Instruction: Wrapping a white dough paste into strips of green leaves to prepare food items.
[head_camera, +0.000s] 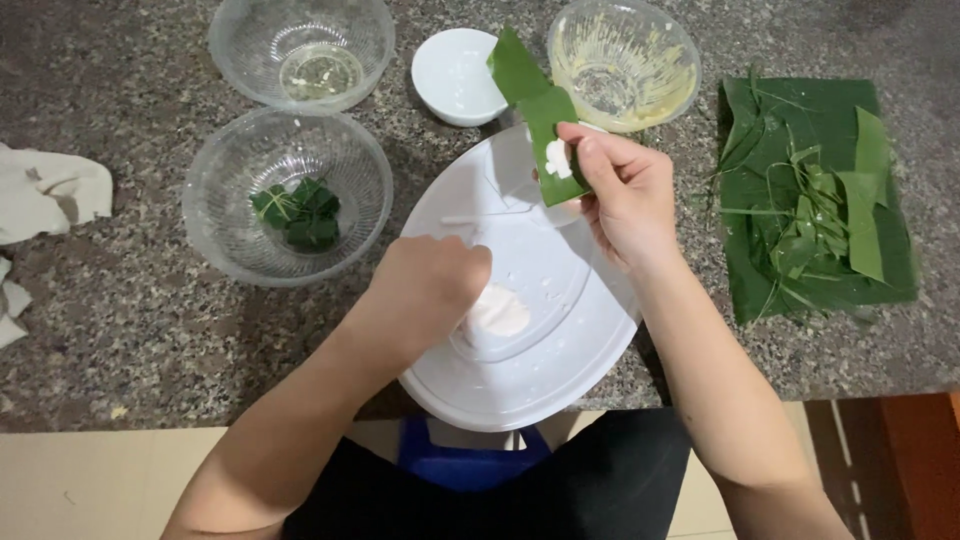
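Observation:
My right hand (622, 190) holds a long green leaf strip (540, 110) upright over the white oval platter (560, 350); a small dab of white dough (558, 158) sits on the strip by my thumb. My left hand (425, 285) is curled, fingers down on the platter, touching a flattened lump of white dough (498, 312).
A glass bowl (240, 230) left of the platter holds a small wrapped green leaf parcel (297, 213). Behind stand another glass bowl (300, 50), a small white bowl (455, 75) and a smeared glass bowl (622, 62). Cut leaves and strips (815, 200) lie at right, cloth (50, 195) at left.

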